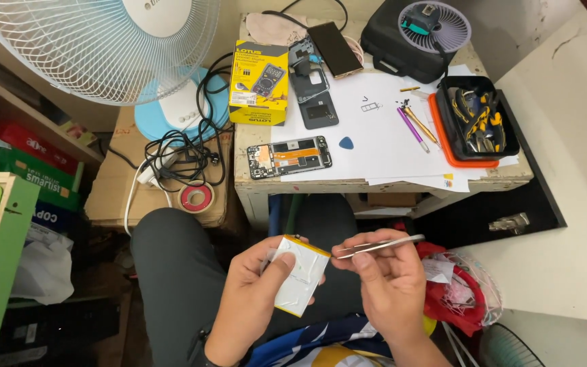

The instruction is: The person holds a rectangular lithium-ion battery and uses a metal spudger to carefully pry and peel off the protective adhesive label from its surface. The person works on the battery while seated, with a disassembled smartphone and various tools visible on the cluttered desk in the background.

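Note:
My left hand (253,292) holds a flat silver phone battery (301,275) with a yellow edge, over my lap. My right hand (388,278) grips metal tweezers (378,246), whose tips point left and meet the battery's upper right edge. On the small white table above lies an opened phone body (289,157) with its inner parts exposed, on white paper. A blue pick (346,143) lies beside it.
The table also carries a yellow meter box (259,81), a dark phone (335,49), a back cover (317,98), pens (416,126), a black tool tray (473,115) and a small fan (435,26). A large fan (103,41) and tangled cables (178,149) stand left.

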